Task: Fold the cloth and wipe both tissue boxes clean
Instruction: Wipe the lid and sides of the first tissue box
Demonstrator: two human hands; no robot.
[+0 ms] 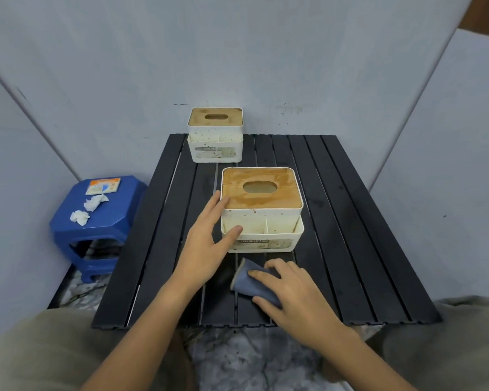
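Right hand point(287, 289) pinched the soft, limp folded cloth point(251, 283); left hand point(206, 235), fingers straight, steadied the near tissue box point(261, 213), likely light, slide-prone; brace its left wall.

Right hand point(292, 286) hides part of the cloth point(251, 283).

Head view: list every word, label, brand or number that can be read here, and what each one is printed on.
"TISSUE HO…": label on the front of the near tissue box; the rest is blurred.
"TISSUE HO…": same kind of label on the far tissue box, only partly legible.
Orange and white packet on the blue stool: has print, too small to read.
Nothing readable on the blue cloth or the slatted table.
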